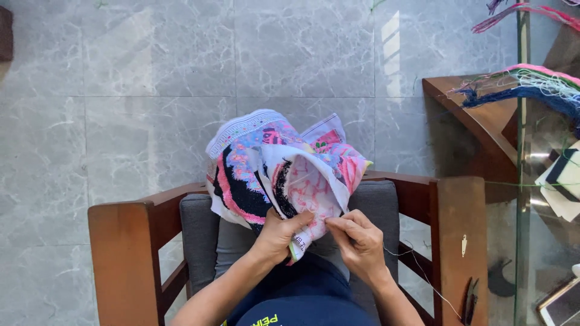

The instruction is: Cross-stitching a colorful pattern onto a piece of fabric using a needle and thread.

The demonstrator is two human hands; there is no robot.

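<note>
The left hand (279,234) is closed around the lower edge of a bunched white embroidery cloth with pink, black and blue stitching (284,169), which rises just above both hands. The right hand (360,240) pinches the cloth's edge beside it, a thin thread (423,278) trailing off to its right.

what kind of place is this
Probably a home living room: grey marble-look floor tiles, a wooden armchair with grey cushion, and a glass-topped wooden side table draped with embroidery threads.
</note>
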